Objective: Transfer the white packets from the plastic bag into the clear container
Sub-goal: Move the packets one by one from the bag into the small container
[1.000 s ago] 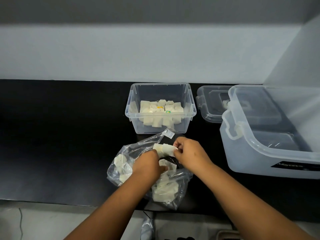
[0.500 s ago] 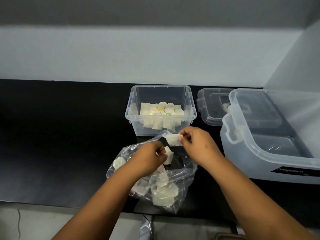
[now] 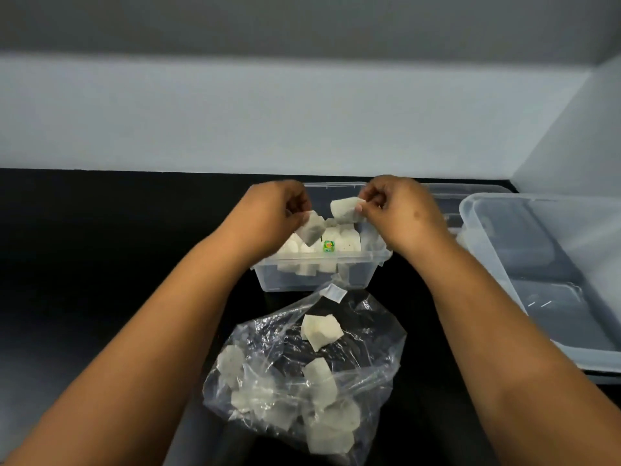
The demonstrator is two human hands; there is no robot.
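The clear container [image 3: 316, 280] stands on the black counter and holds several white packets, one with a green and orange label [image 3: 328, 246]. My left hand [image 3: 268, 213] hovers over its left side, pinching a white packet [image 3: 314, 228]. Over the container's right side, my right hand [image 3: 400, 210] pinches another white packet [image 3: 344, 210]. In front of the container lies the crumpled plastic bag [image 3: 376, 334], open at the top, with several white packets [image 3: 321, 327] inside.
A large clear bin [image 3: 554, 297] lies at the right, and a clear lid [image 3: 470, 193] rests behind it. The black counter [image 3: 100, 264] ends at a front edge near the bag's bottom. A pale wall runs along the back and right.
Both hands rose from the bag's mouth and moved forward over the clear container, each carrying a white packet. The bag has slumped open on the counter.
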